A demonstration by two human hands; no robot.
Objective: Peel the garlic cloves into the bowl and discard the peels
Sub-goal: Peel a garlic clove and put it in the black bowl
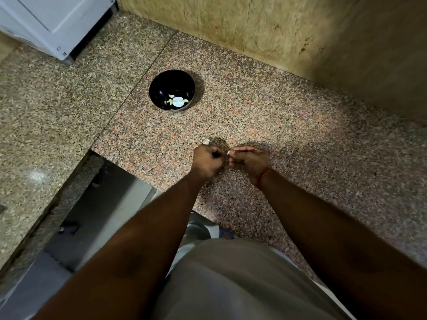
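One black bowl (172,90) is sitting on the speckled counter (277,125), and about three pale garlic pieces (176,100) are lying inside it, though glare is making an exact count uncertain. Two hands are showing, the left hand (206,161) and the right hand (250,161), pinching one small pale clove (228,152) between them. One more pale scrap (206,142) is lying just beyond the left hand, and one white appliance (55,21) is standing at the far left.

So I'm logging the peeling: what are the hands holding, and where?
A garlic clove, pinched at its ends between the left hand and right hand; the exact grip is hidden.

Speckled granite counter (288,125), black bowl (161,88) (cloves inside), pale scrap (206,142)
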